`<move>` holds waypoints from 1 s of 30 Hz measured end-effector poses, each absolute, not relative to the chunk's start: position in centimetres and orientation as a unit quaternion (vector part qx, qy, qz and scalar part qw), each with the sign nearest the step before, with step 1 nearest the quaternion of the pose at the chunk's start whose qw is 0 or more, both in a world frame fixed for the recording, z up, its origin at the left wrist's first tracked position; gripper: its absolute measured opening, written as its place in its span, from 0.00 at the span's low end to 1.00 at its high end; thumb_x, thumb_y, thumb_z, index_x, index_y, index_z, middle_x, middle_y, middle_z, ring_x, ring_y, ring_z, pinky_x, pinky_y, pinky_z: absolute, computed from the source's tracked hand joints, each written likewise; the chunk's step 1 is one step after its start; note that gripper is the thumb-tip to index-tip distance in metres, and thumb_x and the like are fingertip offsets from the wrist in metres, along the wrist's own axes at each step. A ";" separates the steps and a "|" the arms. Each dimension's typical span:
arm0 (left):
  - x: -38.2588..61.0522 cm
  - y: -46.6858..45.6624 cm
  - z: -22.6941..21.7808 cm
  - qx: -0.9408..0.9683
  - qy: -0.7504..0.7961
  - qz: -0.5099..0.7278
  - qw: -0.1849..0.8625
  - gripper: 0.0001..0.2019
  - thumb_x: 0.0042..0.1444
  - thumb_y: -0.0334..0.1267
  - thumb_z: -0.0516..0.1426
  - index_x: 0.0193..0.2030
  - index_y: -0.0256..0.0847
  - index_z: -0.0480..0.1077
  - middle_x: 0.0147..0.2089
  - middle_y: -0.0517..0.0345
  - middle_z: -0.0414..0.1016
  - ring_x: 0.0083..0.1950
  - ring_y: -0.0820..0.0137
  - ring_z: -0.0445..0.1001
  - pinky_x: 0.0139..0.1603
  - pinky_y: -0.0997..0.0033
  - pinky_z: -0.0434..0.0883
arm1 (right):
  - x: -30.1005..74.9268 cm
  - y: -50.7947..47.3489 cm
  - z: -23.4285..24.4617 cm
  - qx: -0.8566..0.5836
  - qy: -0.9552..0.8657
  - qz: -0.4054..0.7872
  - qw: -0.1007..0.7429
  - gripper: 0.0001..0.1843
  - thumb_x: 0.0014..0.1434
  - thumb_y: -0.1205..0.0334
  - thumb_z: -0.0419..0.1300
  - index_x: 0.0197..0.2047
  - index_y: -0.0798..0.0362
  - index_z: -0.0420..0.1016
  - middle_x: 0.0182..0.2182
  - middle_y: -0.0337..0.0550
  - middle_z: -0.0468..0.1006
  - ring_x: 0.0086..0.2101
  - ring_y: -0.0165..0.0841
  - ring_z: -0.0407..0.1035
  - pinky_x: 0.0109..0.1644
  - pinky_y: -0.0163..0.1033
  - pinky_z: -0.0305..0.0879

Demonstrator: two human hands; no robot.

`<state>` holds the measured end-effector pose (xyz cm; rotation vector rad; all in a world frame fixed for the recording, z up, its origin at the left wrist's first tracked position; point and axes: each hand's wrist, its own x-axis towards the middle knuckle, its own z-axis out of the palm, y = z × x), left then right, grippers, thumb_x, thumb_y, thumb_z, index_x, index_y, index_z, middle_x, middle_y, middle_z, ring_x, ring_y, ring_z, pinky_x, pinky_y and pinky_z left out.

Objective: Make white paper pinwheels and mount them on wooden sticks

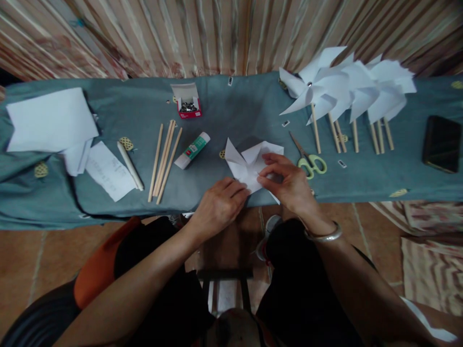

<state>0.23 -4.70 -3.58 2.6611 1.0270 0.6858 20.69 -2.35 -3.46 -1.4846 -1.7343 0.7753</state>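
Note:
A white paper pinwheel (249, 168), partly folded and without a stick, lies near the table's front edge. My left hand (220, 202) presses its closed fingertips onto the lower left part of the paper. From the right, my right hand (285, 180) pinches the paper near its middle with thumb and forefinger. The fingers hide part of the folds. Just right of that hand rest scissors (311, 164) with light green handles. A glue stick (193, 150) lies to the left of the paper.
Several wooden sticks (164, 164) lie left of the glue stick. Behind them stands an open red box of metal pins (188, 107). Finished white pinwheels (336, 86) lie at the back right, near a black phone (442, 143). White paper sheets (50, 120) are at the left.

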 end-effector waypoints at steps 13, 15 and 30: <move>0.2 -4.8 -4.2 0.904 0.344 0.225 0.113 0.14 0.67 0.34 0.50 0.56 0.35 0.69 0.50 0.47 0.76 0.49 0.63 0.71 0.48 0.60 0.73 | 20.1 -2.6 -3.9 -0.578 -0.707 0.243 0.328 0.04 0.53 0.67 0.62 0.28 0.49 0.76 0.53 0.48 0.75 0.52 0.43 0.71 0.57 0.53 0.67; 0.2 -4.8 -4.1 0.905 0.345 0.223 0.113 0.14 0.67 0.33 0.50 0.55 0.34 0.69 0.50 0.47 0.76 0.49 0.62 0.71 0.48 0.60 0.72 | 20.0 -2.6 -3.9 -0.584 -0.701 0.241 0.331 0.04 0.53 0.67 0.61 0.28 0.49 0.76 0.53 0.48 0.75 0.52 0.43 0.71 0.57 0.53 0.67; 0.3 -4.7 -3.8 0.911 0.347 0.195 0.106 0.14 0.66 0.34 0.49 0.53 0.35 0.72 0.49 0.47 0.75 0.48 0.61 0.70 0.45 0.60 0.70 | 19.3 -2.6 -3.9 -0.596 -0.699 0.217 0.330 0.05 0.53 0.67 0.61 0.27 0.49 0.73 0.55 0.49 0.73 0.52 0.43 0.69 0.59 0.53 0.65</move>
